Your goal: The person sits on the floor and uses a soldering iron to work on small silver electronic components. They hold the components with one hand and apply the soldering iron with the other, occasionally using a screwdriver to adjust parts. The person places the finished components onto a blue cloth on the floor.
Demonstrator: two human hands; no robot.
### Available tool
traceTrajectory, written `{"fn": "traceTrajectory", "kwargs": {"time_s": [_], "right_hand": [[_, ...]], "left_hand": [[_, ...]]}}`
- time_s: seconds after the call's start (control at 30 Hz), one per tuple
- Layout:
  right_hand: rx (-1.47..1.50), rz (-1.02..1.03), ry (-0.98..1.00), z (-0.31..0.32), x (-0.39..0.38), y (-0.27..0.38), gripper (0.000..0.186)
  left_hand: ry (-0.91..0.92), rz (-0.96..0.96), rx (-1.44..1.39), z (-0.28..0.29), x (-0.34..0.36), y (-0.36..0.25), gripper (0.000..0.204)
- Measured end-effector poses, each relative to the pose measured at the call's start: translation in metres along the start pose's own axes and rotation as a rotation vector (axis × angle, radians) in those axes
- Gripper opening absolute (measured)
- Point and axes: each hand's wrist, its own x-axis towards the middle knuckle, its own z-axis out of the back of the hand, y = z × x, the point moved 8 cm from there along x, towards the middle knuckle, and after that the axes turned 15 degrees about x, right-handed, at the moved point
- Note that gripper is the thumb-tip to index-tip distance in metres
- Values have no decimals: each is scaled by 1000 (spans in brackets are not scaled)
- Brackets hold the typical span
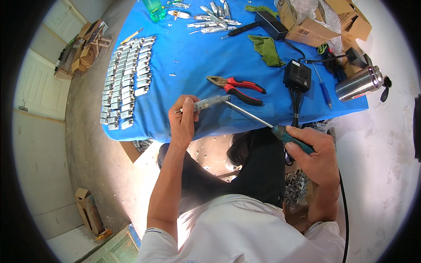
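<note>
Left hand (186,115), frame center: fingers clamped on slim metal part (205,104), exact type hard to tell. Right hand (316,151), right of center: closed round teal handle of screwdriver (293,139), tip at part's right end, contact unclear. Combination pliers (232,83) above, open-jawed look uncertain. Upper left: rows of small metal pieces (128,85) on blue tablecloth (175,57).

Our left hand (183,113): over the near edge of the desk (184,57), fingers curled, thumb upright in a pinch. Our left forearm (164,188): bare, angled toward the desk. Our right hand (316,149): on our side of the desk's edge, clasped. Our right forearm (325,201): bare, foreshortened.
</note>
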Motion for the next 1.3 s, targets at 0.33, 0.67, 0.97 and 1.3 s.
{"fn": "traceTrajectory", "kwargs": {"time_s": [0.33, 0.67, 0.97, 1.3], "right_hand": [[50, -21, 43, 10, 11, -2, 28], [-70, -10, 126, 19, 51, 25, 22], [-152, 69, 277, 11, 99, 41, 18], [-71, 84, 259, 18, 96, 33, 19]], "left_hand": [[3, 12, 0, -1, -1, 1, 36], [39, 6, 11, -1, 0, 1, 35], [45, 33, 11, -1, 0, 6, 36], [72, 65, 6, -5, -2, 4, 36]]}}
